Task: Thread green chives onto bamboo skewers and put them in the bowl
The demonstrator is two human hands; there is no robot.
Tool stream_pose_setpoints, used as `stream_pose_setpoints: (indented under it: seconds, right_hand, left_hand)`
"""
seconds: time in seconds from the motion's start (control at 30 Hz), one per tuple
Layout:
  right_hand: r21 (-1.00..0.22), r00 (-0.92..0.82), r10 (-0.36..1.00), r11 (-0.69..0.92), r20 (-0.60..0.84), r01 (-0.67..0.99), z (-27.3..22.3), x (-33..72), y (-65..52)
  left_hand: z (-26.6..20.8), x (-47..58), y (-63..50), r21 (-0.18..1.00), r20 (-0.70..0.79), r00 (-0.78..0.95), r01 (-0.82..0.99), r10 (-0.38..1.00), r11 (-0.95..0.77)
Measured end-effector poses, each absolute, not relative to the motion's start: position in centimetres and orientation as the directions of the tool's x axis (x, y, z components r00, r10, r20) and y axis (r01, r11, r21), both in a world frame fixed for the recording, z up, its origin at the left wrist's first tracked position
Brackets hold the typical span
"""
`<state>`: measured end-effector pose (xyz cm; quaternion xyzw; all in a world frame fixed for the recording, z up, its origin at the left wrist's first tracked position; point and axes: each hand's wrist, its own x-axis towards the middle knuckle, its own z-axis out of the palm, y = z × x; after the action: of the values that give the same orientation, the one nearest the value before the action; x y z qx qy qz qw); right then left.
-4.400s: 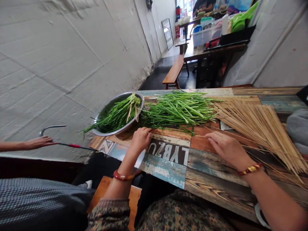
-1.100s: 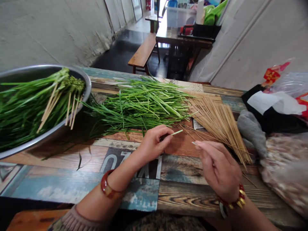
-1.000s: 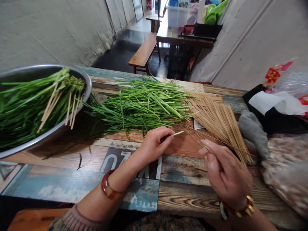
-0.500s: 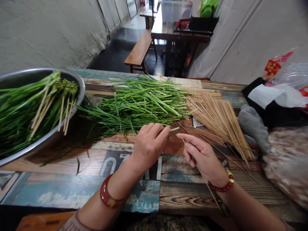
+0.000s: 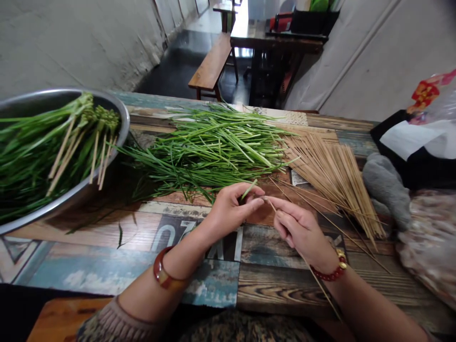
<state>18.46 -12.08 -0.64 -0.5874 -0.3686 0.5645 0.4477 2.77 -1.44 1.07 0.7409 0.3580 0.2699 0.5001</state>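
Note:
My left hand (image 5: 237, 206) is closed on a green chive stalk (image 5: 249, 189), whose pale end sticks up between thumb and fingers. Its thumb and fingertips meet the fingertips of my right hand (image 5: 295, 223). That right hand pinches a thin bamboo skewer (image 5: 322, 289), which runs down beneath the palm toward the table's near edge; its tip lies hidden at the fingertips. Just beyond both hands spreads a loose heap of chives (image 5: 221, 142). To its right, many bamboo skewers (image 5: 335, 175) lie fanned out on the table.
At left stands a metal basin (image 5: 124, 123) holding chives threaded on skewers (image 5: 94, 156). Grey cloth (image 5: 386, 185) and a clear plastic bag of pale pieces (image 5: 427, 237) sit at right. A wooden bench (image 5: 213, 61) and another table are beyond the patterned tabletop (image 5: 124, 280).
My left hand has turned and moved right, bringing its fingertips against those of my right hand. The chive stalk now points upward. The whole view has shifted slightly.

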Motion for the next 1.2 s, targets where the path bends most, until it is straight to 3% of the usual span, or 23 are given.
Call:
stream_pose_setpoints:
  seconds: [0.23, 0.47, 0.57, 0.83, 1.03, 1.1, 1.2]
  right_hand:
    - [-0.942, 0.072, 0.940, -0.328, -0.332, -0.064, -0.4, 18.4, -12.2]
    - [-0.963, 0.239, 0.937, -0.223, -0.255, -0.155, -0.3, 18.8, -11.8]
    - [-0.973, 0.252, 0.944, -0.183, -0.214, -0.141, -0.5, 18.7, -11.9]
    - [-0.978, 0.224, 0.968, -0.151, -0.116, 0.146, -0.8, 18.6, -12.0]
    - [-0.965, 0.195, 0.976, -0.142, -0.099, 0.221, -1.0, 18.6, -11.9]
    - [-0.962, 0.214, 0.972, -0.150, -0.101, 0.228, -0.9, 18.6, -11.9]
    - [-0.960, 0.276, 0.956, -0.163, -0.096, 0.230, -0.9, 18.8, -11.8]
  left_hand:
    - [1.1, 2.9, -1.4, 0.877, 0.178, 0.589, 0.268, 0.789, -0.398]
    - [0.6, 2.7, -1.4, 0.871, -0.110, 0.741, 0.392, 0.662, -0.294]
    - [0.4, 2.7, -1.4, 0.858, -0.129, 0.746, 0.415, 0.654, -0.304]
    - [-0.3, 2.9, -1.9, 0.718, -0.035, 0.822, 0.417, 0.569, -0.557]
    - [-0.3, 3.0, -2.4, 0.602, -0.032, 0.821, 0.471, 0.570, -0.645]
    - [-0.1, 3.0, -2.4, 0.628, -0.036, 0.820, 0.464, 0.571, -0.625]
    - [0.4, 2.9, -2.1, 0.774, -0.015, 0.825, 0.367, 0.565, -0.515]
